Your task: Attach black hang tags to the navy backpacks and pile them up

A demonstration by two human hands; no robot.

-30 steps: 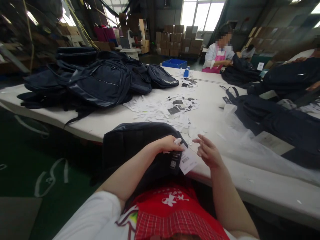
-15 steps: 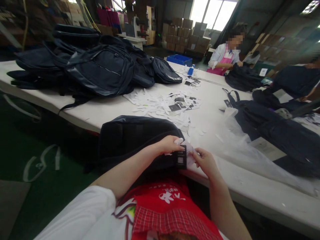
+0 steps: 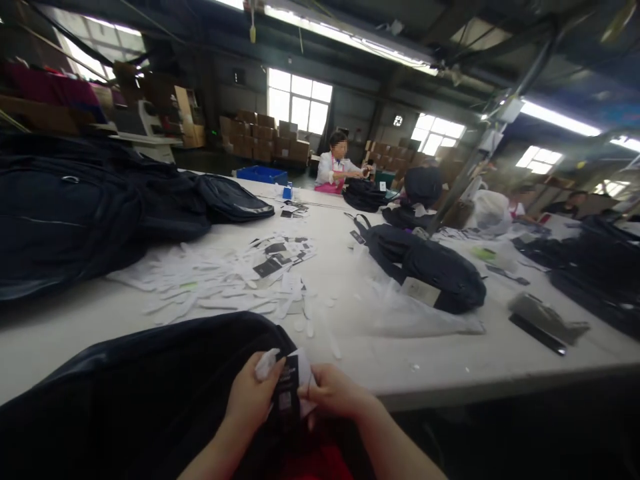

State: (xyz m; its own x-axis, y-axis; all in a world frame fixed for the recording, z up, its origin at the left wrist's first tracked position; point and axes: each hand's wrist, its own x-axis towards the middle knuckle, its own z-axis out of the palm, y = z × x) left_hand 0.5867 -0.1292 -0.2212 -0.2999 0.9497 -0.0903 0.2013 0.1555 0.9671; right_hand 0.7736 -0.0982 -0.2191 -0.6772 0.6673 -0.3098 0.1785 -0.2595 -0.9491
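Note:
A dark backpack (image 3: 150, 380) lies at the near edge of the white table, right in front of me. At its right end my left hand (image 3: 250, 393) is closed, pinching a black tag (image 3: 287, 383) with pale print. Something white (image 3: 267, 363) covers or sits at the left thumb. My right hand (image 3: 337, 393) is closed too, its thumb and fingers gripping a white tag (image 3: 306, 373) beside the black one. A thin dark string runs by the right fingertips. Whether the two tags are joined is hidden.
White strips (image 3: 200, 283) and black tags (image 3: 270, 267) are strewn over the table (image 3: 345, 360). Piled backpacks (image 3: 65, 213) stand at left. Another backpack (image 3: 430, 267) lies right, by clear plastic (image 3: 400, 313). A co-worker (image 3: 337, 163) stands behind the table near a blue crate (image 3: 263, 175).
The view has swung up and to the right, showing more of the hall. Both hands still grip the tags at the backpack's end.

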